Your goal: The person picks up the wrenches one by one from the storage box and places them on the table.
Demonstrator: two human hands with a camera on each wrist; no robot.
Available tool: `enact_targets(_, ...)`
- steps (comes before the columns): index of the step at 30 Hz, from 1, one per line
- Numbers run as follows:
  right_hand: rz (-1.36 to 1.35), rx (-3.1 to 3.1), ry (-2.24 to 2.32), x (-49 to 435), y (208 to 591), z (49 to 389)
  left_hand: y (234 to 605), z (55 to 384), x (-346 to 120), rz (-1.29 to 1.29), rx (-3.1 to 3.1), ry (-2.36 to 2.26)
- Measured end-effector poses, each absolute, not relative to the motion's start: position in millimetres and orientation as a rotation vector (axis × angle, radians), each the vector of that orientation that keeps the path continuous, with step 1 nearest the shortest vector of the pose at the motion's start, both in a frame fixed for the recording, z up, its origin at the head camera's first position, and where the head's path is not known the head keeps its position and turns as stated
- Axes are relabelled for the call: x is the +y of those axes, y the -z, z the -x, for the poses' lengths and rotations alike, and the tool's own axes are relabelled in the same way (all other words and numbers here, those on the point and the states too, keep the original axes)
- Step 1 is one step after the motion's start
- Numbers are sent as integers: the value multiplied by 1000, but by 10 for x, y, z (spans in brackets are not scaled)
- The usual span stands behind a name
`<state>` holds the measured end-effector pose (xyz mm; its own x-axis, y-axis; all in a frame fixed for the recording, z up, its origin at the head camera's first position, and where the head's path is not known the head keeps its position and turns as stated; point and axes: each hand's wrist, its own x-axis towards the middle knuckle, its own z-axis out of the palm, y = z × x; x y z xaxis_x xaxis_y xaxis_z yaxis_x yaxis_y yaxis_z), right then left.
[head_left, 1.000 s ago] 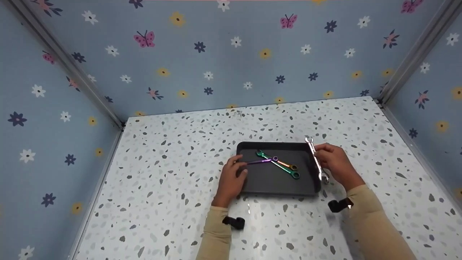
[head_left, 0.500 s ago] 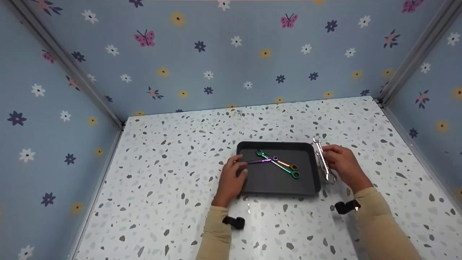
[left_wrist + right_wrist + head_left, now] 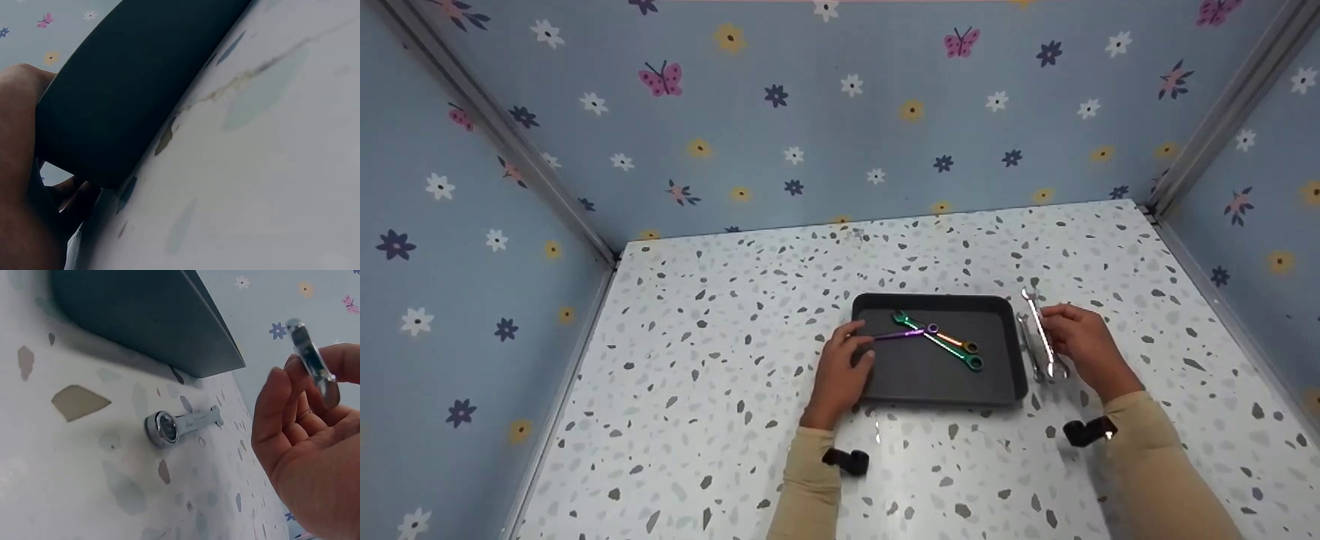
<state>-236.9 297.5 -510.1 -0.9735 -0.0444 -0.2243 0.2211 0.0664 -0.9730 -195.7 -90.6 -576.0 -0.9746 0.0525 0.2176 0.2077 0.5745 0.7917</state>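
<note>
In the head view, my left hand (image 3: pixel 840 375) is at the left rim of a dark grey baking tray (image 3: pixel 930 390), fingers bent over the edge. A purple wrench (image 3: pixel 904 334) inside the tray reaches to those fingertips. It crosses a green wrench (image 3: pixel 945 349), and a gold-orange wrench (image 3: pixel 958 343) lies partly beneath. My right hand (image 3: pixel 1084 341) pinches a silver wrench (image 3: pixel 1040 330) just outside the tray's right wall; the right wrist view shows this held wrench (image 3: pixel 313 360) raised at the fingertips. Another silver wrench (image 3: pixel 191 422) lies on the tabletop beside the tray.
The speckled white tabletop (image 3: pixel 720 360) surrounds the tray. Blue panels with flowers and butterflies stand at the back (image 3: pixel 825 135), the left (image 3: pixel 457 300) and the right (image 3: pixel 1252 247).
My right hand has moved rightward with the silver wrench, from over the tray's right rim to outside it. The silver wrench beside the tray now shows more clearly. My left hand has stayed still.
</note>
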Motion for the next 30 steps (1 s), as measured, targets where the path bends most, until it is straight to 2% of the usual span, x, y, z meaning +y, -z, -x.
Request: enact_targets(30, -231, 2313, 1748, 3286, 5235, 2362, 5748, 1958, -906, 205, -2643, 1370)
